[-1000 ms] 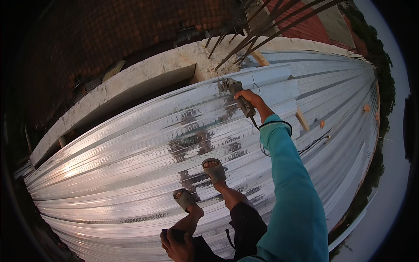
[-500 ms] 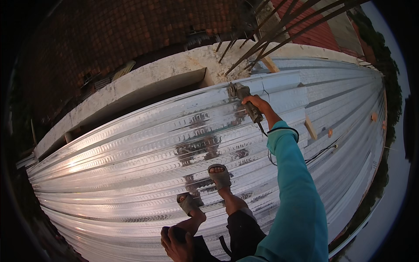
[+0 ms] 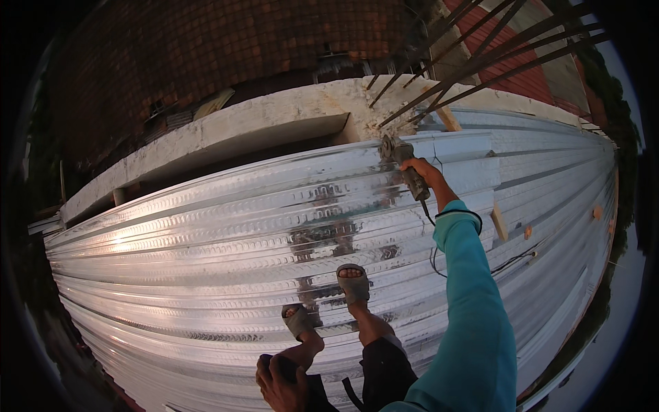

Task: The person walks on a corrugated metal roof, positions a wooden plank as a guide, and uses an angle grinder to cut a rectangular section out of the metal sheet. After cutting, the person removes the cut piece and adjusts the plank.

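Observation:
My right hand point(image 3: 424, 169) is wrapped round the body of a dark angle grinder point(image 3: 414, 180), arm stretched forward. The grinder's head and disc lie over the far edge of the shiny corrugated metal sheets point(image 3: 206, 254), close to the concrete column base; whether the disc touches the metal I cannot tell. From its rear end a black cord point(image 3: 427, 211) trails down behind my sleeve. Low in the view, my left hand point(image 3: 285, 393) has its fingers curled over my dark-clothed left knee point(image 3: 284, 369).
Rusty rebar rods point(image 3: 473, 65) jut from the concrete beam point(image 3: 274, 103) beyond the sheets, beside a dark gap. Wood pieces point(image 3: 500, 223) and a loose cable point(image 3: 515, 259) lie at the right. My sandalled feet point(image 3: 354, 283) stand on the metal. A tiled roof point(image 3: 240, 55) lies beyond.
The whole scene has shifted slightly right and down in the view. My right hand keeps its grip on the grinder near the same sheet edge; my left hand stays on the knee.

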`<state>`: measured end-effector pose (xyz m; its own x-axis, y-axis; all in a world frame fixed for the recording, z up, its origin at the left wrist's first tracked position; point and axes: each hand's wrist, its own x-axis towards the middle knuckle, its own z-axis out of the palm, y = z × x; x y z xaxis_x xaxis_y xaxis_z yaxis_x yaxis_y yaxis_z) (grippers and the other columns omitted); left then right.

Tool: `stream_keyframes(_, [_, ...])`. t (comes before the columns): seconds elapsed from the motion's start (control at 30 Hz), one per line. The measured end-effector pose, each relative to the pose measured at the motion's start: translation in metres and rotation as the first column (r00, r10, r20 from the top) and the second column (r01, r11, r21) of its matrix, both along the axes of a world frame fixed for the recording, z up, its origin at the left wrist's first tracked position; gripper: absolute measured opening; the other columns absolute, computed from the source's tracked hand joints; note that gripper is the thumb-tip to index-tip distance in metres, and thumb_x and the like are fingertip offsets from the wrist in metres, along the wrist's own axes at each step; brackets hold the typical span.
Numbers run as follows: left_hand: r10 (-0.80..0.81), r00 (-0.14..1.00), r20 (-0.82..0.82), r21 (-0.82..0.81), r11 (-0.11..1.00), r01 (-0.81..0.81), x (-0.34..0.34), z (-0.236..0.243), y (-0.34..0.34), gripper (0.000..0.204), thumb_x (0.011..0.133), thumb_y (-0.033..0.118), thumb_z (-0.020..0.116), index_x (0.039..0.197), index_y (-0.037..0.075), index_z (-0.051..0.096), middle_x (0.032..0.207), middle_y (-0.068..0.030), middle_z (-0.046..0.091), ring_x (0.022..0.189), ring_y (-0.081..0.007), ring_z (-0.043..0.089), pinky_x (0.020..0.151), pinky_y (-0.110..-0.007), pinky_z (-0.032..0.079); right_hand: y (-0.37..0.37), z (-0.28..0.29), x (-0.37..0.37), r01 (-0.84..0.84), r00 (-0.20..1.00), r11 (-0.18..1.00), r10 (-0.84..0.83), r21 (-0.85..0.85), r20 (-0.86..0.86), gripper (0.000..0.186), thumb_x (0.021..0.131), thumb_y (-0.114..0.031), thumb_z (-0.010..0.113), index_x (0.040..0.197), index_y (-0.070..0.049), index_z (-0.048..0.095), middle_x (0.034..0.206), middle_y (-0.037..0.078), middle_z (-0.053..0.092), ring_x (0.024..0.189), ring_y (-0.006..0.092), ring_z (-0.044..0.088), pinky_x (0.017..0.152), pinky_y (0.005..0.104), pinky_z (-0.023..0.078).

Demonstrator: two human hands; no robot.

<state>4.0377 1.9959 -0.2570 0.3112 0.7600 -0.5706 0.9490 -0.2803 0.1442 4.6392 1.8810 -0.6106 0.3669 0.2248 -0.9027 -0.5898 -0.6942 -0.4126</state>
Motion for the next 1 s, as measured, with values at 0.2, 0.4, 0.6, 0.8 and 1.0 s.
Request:
stream_keyframes(0.2, [0.018,1.0,0.002,-0.035,0.999,-0.018,0.014,0.01,0.0,0.062,0.083,0.028,0.076,0.137,0.006,0.054,0.145,-0.0216,0.05,0.129,-0.0461,0.048,0.107,-0.055,0.043,0.004,0.0,-0.004,-0.03,0.999,1.0,0.03,0.008,-0.026,0.039,0.07,-0.028,0.078,0.096,-0.001,0.069,0.082,0.014,0.07,0.065,0.029,0.068,0.061,0.0429,0.056])
stream_keyframes(0.4, [0.006,1.0,-0.009,-0.022,1.0,-0.006,0.009,0.006,-0.003,0.063,0.083,0.029,0.077,0.136,0.006,0.054,0.145,-0.0222,0.05,0.13,-0.0461,0.048,0.107,-0.055,0.043,0.009,0.009,-0.005,-0.033,0.998,0.999,0.034,0.028,-0.06,0.036,0.07,-0.027,0.076,0.096,-0.004,0.07,0.082,0.012,0.069,0.065,0.0275,0.067,0.061,0.0423,0.056])
stream_keyframes(0.6, [0.017,0.999,-0.027,-0.016,1.0,-0.018,0.009,0.01,-0.009,0.064,0.082,0.027,0.077,0.138,0.005,0.053,0.146,-0.0223,0.05,0.131,-0.0457,0.048,0.109,-0.055,0.041,0.02,0.013,-0.014,-0.165,0.983,0.974,0.175,-0.158,0.049,0.039,0.069,-0.029,0.076,0.101,-0.006,0.068,0.092,0.014,0.067,0.07,0.0277,0.064,0.064,0.0451,0.052])
stream_keyframes(0.8, [0.001,1.0,0.01,-0.038,0.999,-0.001,0.009,0.006,-0.006,0.065,0.082,0.027,0.077,0.139,0.005,0.053,0.147,-0.0219,0.048,0.132,-0.0456,0.047,0.109,-0.055,0.041,-0.011,-0.005,0.001,-0.124,0.992,0.984,0.123,-0.131,-0.016,0.046,0.068,-0.031,0.077,0.105,-0.006,0.067,0.093,0.015,0.068,0.071,0.0286,0.065,0.064,0.0455,0.052])
stream_keyframes(1.0, [0.013,1.0,0.004,-0.059,0.998,-0.013,0.014,0.012,-0.008,0.063,0.083,0.027,0.077,0.138,0.006,0.053,0.148,-0.0209,0.048,0.131,-0.0453,0.047,0.108,-0.054,0.042,-0.013,0.005,-0.005,-0.076,0.992,0.996,0.07,-0.054,-0.101,0.033,0.077,-0.025,0.075,0.101,-0.004,0.065,0.081,0.014,0.069,0.066,0.0285,0.068,0.063,0.0453,0.059])
